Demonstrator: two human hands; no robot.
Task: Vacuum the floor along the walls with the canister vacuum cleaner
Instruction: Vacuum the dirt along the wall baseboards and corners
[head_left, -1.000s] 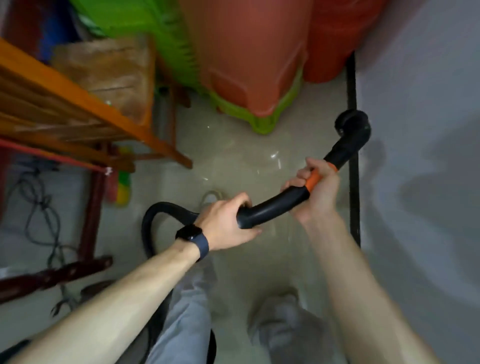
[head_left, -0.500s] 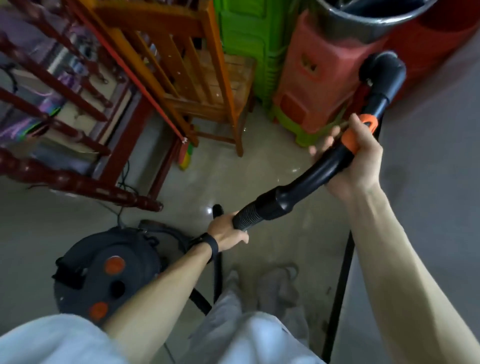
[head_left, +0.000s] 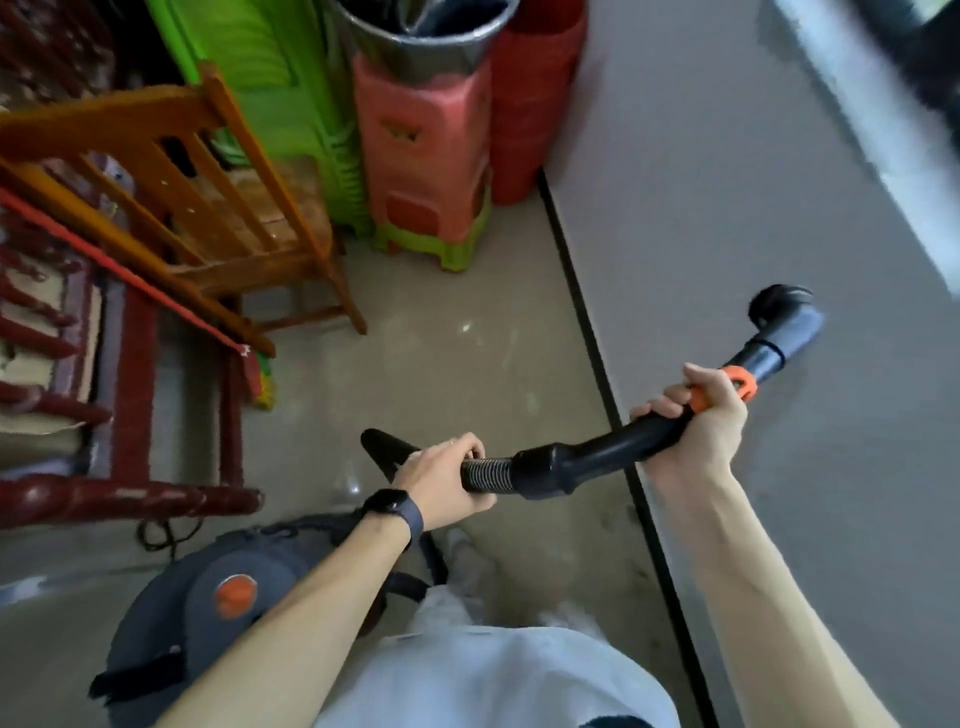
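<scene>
My right hand (head_left: 693, 428) grips the curved black vacuum handle (head_left: 597, 457) just below its orange ring (head_left: 732, 387). The handle's open end (head_left: 784, 312) is raised in front of the grey wall (head_left: 753, 208). My left hand (head_left: 441, 475) holds the ribbed black hose (head_left: 485, 473) where it joins the handle. The dark grey canister (head_left: 208, 618) with an orange button sits on the floor at my lower left, partly hidden by my left forearm. A black skirting strip (head_left: 587, 322) runs along the foot of the wall.
Stacked green, pink and red plastic stools (head_left: 421, 156) fill the corner ahead, one holding a metal bucket (head_left: 415, 41). A wooden chair (head_left: 208, 208) and dark red wooden furniture (head_left: 124, 493) stand on the left. A cable (head_left: 161, 532) lies beside the canister.
The handle has swung right, from in front of the stools to in front of the wall. My left hand has slid down onto the ribbed hose. The view has shifted right.
</scene>
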